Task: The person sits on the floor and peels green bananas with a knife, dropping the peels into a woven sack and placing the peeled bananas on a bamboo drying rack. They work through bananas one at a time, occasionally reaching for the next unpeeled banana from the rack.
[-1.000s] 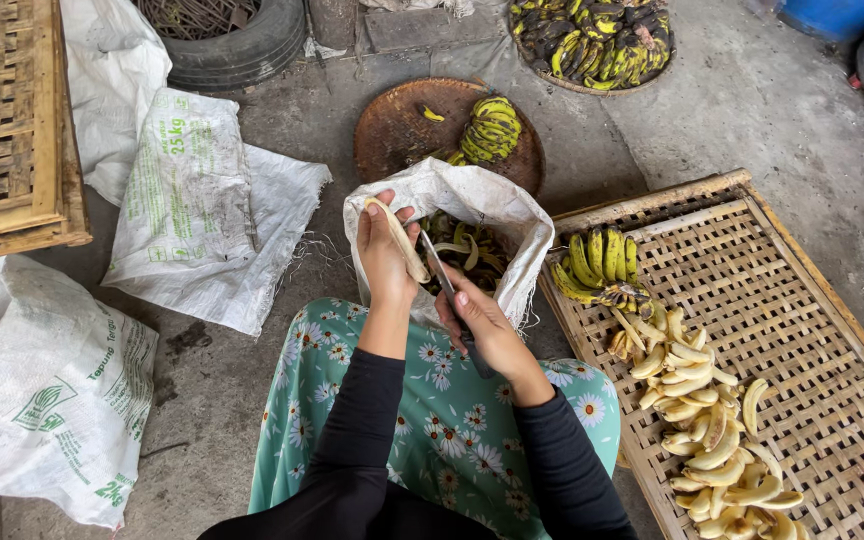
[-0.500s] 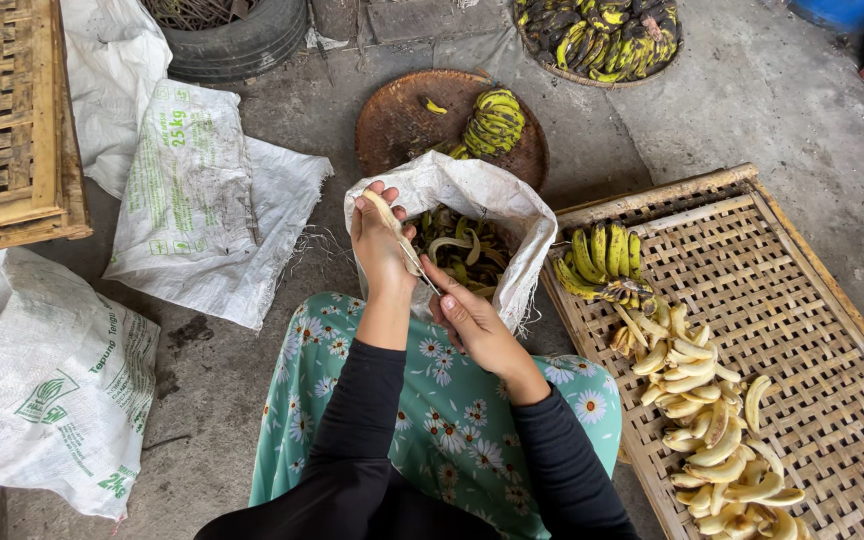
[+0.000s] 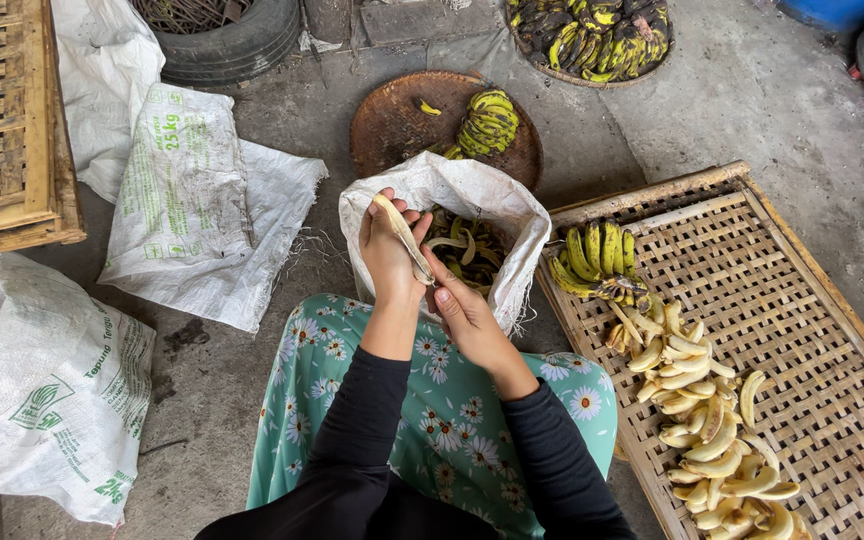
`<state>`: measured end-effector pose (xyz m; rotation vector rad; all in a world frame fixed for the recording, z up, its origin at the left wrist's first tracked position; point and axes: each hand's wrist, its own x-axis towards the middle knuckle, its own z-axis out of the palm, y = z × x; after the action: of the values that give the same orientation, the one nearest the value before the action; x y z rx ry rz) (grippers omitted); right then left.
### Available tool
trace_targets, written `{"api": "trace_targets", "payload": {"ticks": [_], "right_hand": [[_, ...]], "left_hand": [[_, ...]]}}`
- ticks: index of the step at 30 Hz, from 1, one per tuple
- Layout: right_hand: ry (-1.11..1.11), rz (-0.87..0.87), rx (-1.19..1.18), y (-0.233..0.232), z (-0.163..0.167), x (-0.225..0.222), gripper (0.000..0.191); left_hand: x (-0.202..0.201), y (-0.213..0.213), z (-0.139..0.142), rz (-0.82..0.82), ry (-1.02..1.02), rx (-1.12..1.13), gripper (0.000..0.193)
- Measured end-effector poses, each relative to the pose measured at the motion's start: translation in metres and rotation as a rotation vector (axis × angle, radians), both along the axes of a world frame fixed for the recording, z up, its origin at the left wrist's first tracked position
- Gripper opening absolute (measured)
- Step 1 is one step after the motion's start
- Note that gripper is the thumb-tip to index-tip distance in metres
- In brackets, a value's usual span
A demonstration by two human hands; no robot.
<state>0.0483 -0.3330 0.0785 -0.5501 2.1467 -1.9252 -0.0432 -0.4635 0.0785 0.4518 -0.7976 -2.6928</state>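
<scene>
Peeled banana point(image 3: 404, 238), pale, centre of frame, upright in left hand point(image 3: 388, 255); grip closed round it, directly over the white sack point(image 3: 472, 190) so peel drops in. Right hand point(image 3: 464, 312) just below, pinched at banana's lower end; what it holds cannot be told. Woven tray point(image 3: 812, 330) at right keeps peeled fruit within reach; unpeeled green bunch point(image 3: 597, 255) at its upper corner.
</scene>
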Motion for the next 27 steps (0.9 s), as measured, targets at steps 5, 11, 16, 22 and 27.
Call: {"api": "trace_targets", "payload": {"ticks": [5,11,16,22,27], "right_hand": [[0.306,-0.047,0.019,-0.003,-0.009,-0.008,0.052],[0.388,-0.114,0.02,-0.005,-0.014,-0.016,0.049],[0.357,-0.151,0.031,-0.004,-0.016,-0.019,0.049],[0.312,-0.167,0.11,0.001,-0.001,-0.018,0.048],[0.277,-0.307,0.342,0.009,0.024,-0.005,0.052]], "left_hand": [[0.005,0.007,0.0,-0.055,-0.027,0.086,0.033],[0.02,0.016,-0.001,-0.131,-0.012,0.049,0.035],[0.029,0.017,-0.002,-0.173,0.032,-0.04,0.037],[0.036,0.024,-0.013,-0.158,0.156,-0.052,0.04],[0.03,0.045,-0.038,-0.235,0.266,0.066,0.046]]}}
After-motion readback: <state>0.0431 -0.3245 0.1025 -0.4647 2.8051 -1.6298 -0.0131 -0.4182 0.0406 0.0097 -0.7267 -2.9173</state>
